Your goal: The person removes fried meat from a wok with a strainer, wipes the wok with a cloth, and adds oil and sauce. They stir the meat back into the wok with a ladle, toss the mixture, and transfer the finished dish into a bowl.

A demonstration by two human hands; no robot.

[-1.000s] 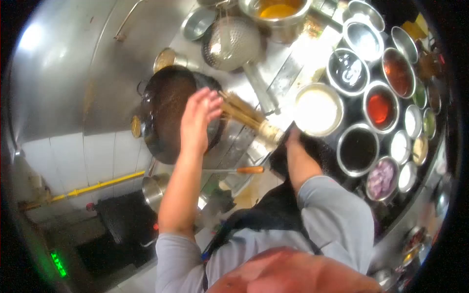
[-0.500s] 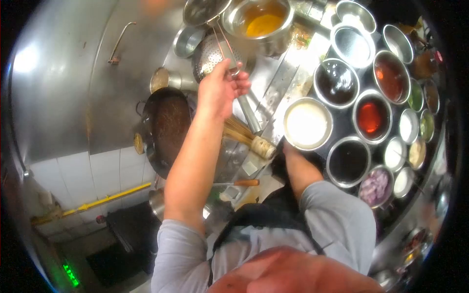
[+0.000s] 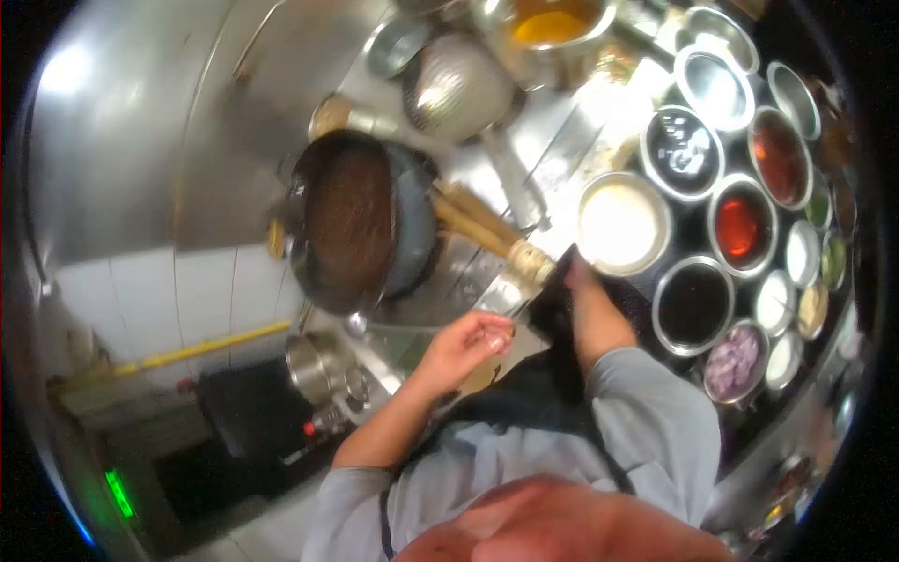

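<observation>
My left hand (image 3: pixel 468 348) is low in front of the wok (image 3: pixel 412 225), its fingers curled. Whether it grips a thin handle there is hidden by the fingers. The wok is dark with a brown inner surface. My right hand (image 3: pixel 581 273) is by the edge of the counter, just below a bowl of white liquid (image 3: pixel 623 225). Its fingers are hidden beside a black, cloth-like thing (image 3: pixel 552 292). Between the wok and that hand lies a bamboo wok brush (image 3: pixel 496 232) with a bound end. Behind it rests a perforated metal strainer (image 3: pixel 461 89).
Metal bowls stand close together at right, including one with red liquid (image 3: pixel 742 225), one with dark liquid (image 3: pixel 693 306) and one with chopped purple onion (image 3: pixel 736 363). A pot of yellow liquid (image 3: pixel 552 26) is at the back. Steel pots (image 3: pixel 314 365) stand at lower left.
My left hand has let go of the wire-handled sieve at the back and come down toward me, below the wok. My right hand stays near the white-liquid bowl. The view has shifted slightly.
</observation>
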